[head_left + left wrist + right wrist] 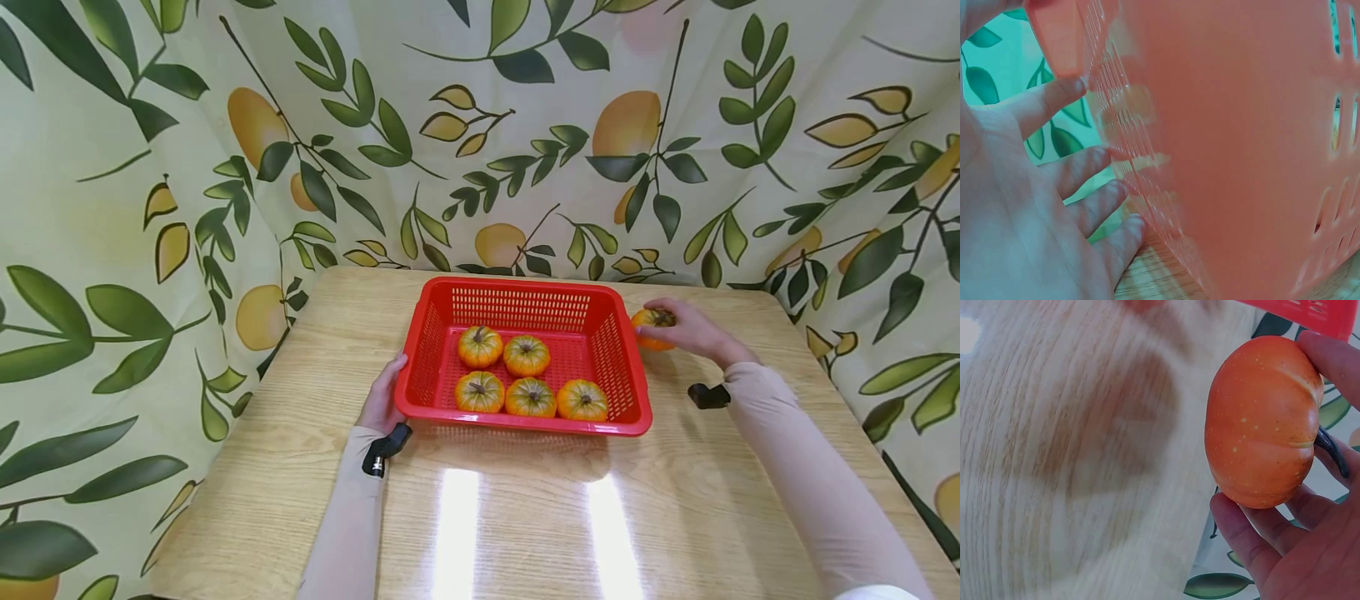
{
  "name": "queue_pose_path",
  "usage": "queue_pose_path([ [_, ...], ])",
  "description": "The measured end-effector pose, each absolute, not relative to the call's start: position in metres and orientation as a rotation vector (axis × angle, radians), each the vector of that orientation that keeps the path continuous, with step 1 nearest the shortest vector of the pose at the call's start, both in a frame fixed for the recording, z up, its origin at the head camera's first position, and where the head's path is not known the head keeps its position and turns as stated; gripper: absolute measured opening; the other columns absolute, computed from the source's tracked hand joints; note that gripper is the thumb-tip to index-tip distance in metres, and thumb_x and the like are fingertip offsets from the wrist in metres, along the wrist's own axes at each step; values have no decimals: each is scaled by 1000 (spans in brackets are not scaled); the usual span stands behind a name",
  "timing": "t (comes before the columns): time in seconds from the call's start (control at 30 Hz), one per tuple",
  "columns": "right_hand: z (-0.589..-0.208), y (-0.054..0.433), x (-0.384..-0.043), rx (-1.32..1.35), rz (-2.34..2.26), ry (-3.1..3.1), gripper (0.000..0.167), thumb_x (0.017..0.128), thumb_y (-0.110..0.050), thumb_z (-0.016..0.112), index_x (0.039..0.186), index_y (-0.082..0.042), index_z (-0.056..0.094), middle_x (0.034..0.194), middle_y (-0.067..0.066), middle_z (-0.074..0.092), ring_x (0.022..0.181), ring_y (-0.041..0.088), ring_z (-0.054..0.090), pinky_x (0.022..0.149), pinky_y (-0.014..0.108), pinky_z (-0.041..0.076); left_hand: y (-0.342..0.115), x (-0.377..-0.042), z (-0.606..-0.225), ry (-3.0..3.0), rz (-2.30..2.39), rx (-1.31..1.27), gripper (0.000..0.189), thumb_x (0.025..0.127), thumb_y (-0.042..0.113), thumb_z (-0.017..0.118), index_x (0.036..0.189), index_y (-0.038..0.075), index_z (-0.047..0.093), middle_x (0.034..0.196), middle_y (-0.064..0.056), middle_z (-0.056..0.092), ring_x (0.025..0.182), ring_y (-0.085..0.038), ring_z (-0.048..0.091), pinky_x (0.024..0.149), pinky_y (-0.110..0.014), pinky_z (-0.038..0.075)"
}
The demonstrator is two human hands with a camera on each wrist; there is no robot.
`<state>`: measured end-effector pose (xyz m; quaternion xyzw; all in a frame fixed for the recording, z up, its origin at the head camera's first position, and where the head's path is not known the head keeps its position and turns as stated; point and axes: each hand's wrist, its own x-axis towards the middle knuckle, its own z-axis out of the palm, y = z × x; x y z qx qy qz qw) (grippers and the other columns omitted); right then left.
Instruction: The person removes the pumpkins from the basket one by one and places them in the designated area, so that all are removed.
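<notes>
A red plastic basket with slotted walls stands on the table and holds several small orange-and-green pumpkins. At its left end my left hand touches the outside; in the left wrist view the fingers are spread and nearly straight, their tips against the basket wall. My right hand, just beyond the basket's right end, grips another small pumpkin. Seen from the right wrist, this orange pumpkin sits between thumb and fingers, its dark stem turned toward the palm.
The basket rests on a light wooden table with two bright reflections near the front. A leaf-and-fruit patterned curtain hangs behind the table and at both sides. Dark wrist devices are worn on both arms.
</notes>
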<state>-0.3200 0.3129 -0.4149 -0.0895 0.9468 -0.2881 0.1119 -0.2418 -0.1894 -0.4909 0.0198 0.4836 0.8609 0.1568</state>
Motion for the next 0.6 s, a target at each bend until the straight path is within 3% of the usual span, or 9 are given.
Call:
queue_pose_path([
  [0.6, -435, 313, -321, -206, -866, 2735, 71, 99, -40, 63, 149, 3, 36, 150, 32, 39, 136, 50, 37, 113, 72, 27, -189, -245, -495, 1403, 2457, 69, 43, 104, 41, 42, 145, 29, 41, 132, 0, 60, 118, -18, 59, 96, -33, 54],
])
